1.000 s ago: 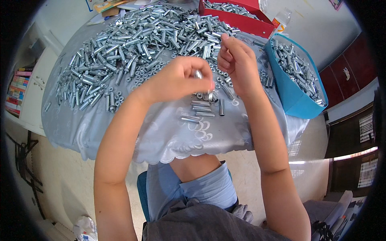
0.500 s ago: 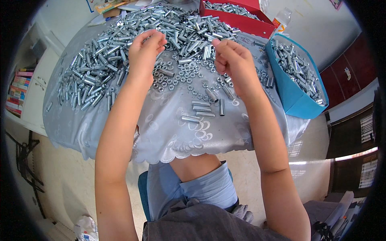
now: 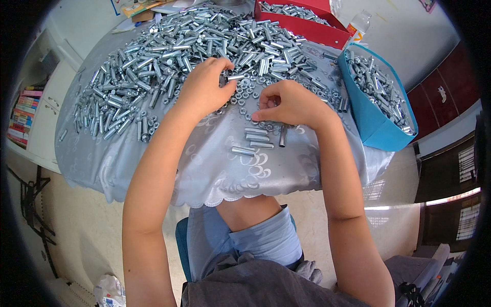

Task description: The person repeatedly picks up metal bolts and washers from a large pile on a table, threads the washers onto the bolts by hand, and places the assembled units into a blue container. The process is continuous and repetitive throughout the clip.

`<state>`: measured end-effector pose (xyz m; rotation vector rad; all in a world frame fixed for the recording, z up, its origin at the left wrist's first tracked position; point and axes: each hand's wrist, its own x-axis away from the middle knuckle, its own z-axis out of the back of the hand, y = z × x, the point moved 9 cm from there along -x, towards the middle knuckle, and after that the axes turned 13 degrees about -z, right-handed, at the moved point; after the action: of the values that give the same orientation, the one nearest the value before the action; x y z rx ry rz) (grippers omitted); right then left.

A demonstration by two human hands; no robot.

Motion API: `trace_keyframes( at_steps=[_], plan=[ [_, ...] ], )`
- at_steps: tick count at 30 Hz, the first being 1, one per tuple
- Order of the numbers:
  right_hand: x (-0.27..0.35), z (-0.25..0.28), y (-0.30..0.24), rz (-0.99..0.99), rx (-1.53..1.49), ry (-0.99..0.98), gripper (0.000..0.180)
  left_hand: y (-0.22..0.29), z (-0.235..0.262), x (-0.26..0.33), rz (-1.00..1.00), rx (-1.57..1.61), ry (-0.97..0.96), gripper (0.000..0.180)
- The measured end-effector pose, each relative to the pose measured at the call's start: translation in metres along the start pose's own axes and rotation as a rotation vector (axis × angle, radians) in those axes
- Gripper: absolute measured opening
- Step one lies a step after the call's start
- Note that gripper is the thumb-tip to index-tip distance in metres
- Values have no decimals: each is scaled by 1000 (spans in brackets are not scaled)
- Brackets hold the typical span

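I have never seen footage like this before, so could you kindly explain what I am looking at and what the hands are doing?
This is one picture from a wide fisheye camera worn on a person's head, looking down, so straight edges bend near the rim. The two bare forearms coming up from below are that person's own. The left hand pinches a small metal sleeve at the edge of a big heap of silver metal sleeves on a table with a grey cloth. The right hand is curled with fingertips down among loose nuts; whether it holds one is hidden. A short row of sleeves lies nearer. A blue bin and red box hold more parts.
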<state>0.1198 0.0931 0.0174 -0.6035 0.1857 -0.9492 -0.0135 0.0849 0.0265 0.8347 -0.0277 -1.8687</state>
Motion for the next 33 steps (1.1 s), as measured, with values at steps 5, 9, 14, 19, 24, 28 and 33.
trace_keyframes(
  at_steps=[5,9,14,19,24,28,33],
  plan=[
    [-1,4,6,-81,-89,36,31,-3,-8,3,-51,-50,-64,25],
    [-2,7,8,-103,24,61,33,-1,-12,3,-87,-39,-55,23],
    [6,-1,1,-70,60,-94,34,-3,-13,2,-69,-77,-49,21],
    [4,3,5,-82,9,-56,32,-6,-14,0,-63,-61,-30,18],
    [3,11,11,-182,3,8,30,-8,-14,0,-61,-47,-8,18],
    [-1,12,14,-150,8,65,29,-11,-12,0,-31,-53,8,21],
    [1,11,11,-151,52,47,30,-6,-14,-1,-109,-111,21,25]
  ],
)
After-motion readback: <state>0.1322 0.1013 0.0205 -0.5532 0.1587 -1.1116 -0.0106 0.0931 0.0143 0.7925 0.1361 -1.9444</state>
